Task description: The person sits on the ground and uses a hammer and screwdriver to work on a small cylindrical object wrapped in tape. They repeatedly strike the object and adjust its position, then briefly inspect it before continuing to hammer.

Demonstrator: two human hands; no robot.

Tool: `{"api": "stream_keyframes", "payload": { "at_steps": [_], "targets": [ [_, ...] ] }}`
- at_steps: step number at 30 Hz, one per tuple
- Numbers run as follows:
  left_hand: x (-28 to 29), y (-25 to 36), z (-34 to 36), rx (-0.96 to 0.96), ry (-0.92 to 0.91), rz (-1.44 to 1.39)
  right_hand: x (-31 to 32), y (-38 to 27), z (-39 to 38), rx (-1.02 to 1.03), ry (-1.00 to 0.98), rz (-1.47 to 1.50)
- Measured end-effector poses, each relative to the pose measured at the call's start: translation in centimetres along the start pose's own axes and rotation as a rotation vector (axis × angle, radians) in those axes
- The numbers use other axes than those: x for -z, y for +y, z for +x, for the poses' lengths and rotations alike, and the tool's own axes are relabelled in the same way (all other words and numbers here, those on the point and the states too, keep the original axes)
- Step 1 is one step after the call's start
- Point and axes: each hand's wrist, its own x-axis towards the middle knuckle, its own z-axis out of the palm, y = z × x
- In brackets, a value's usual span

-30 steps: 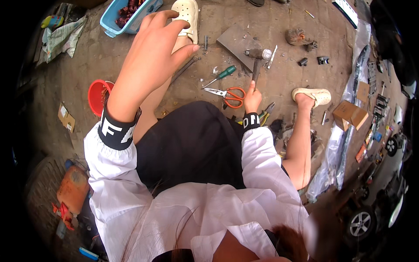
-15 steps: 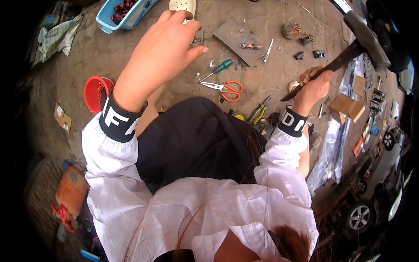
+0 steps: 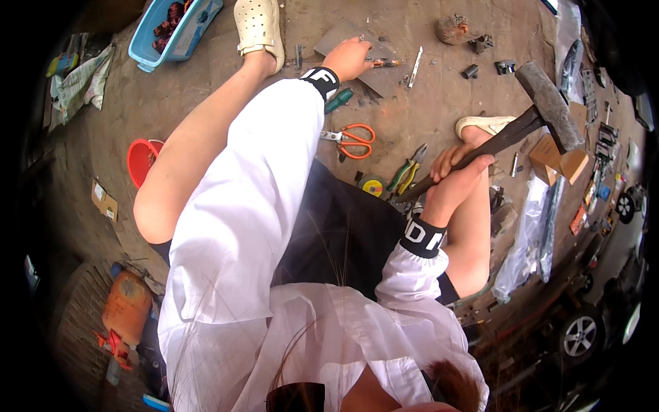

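"So, where is the rod (image 3: 386,62)?"

"On the plate (image 3: 377,84), which lies flat on the floor. Rod dark and coppery, its near end right by the fingers of the left hand (image 3: 349,59)."

"Pinched?"

"Cannot tell. Back of the hand toward us, fingertips partly hidden; touch likewise uncertain."

"And the right hand (image 3: 456,175)?"

"Fingers wrapped around the handle of the hammer (image 3: 504,137). Head up and out to the person's right, off the floor; handle crosses in front of the right shoe (image 3: 483,126)."

"Note the tools nearby."

"Screwdriver (image 3: 339,101), green handle, beside the left cuff. Scissors (image 3: 357,142), orange grips, between that and the person's lap. Pliers (image 3: 407,169) near the lower end of the hammer handle, tape roll (image 3: 372,185) just beside them."

"Farther out?"

"Blue tub (image 3: 192,33) at far left, dark reddish coils inside. Red bucket (image 3: 141,163) beside the left leg."
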Motion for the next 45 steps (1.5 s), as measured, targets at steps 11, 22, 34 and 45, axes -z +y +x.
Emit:
{"api": "stream_keyframes", "payload": {
  "at_steps": [11, 22, 34, 45],
  "targets": [
    [-5.2, -0.3, 0.7, -0.153, 0.322, 0.28, 1.9, 3.4, 1.5, -0.219, 0.123, 0.08],
    [-5.1, -0.5, -2.1, -0.206, 0.294, 0.15, 2.1, 4.6, 1.1, -0.303, 0.177, 0.086],
    [-0.1, -1.7, -2.5, -0.15, 0.365, 0.137, -0.1, 4.3, 0.5, -0.291, 0.066, -0.139],
    [29.1, 8.4, -7.8, 0.019, 0.186, -0.064, -5.9, -8.9, 4.5, 0.509, -0.173, -0.118]
  ]
}}
